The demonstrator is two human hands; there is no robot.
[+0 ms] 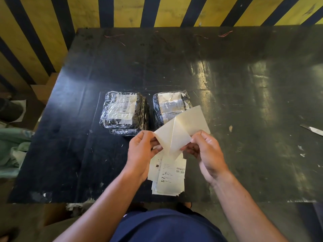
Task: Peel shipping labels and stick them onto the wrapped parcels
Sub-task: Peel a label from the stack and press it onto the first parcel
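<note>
Two plastic-wrapped black parcels lie side by side on the dark table [227, 154]: the left parcel [123, 111] rests on another one, the right parcel [170, 105] is partly hidden behind paper. Above the table I hold a cream shipping label sheet [185, 126], split into two layers that fan apart. My left hand [141, 152] pinches the left layer at its lower edge. My right hand [208, 151] pinches the right layer. Below my hands a pile of printed labels [167, 177] with barcodes lies near the table's front edge.
A knife blade [312, 130] lies at the table's right edge. Bits of paper scrap dot the right side of the table. A yellow and dark striped wall [122, 11] stands behind. Cardboard [43, 89] and green cloth [12, 145] lie on the floor at left.
</note>
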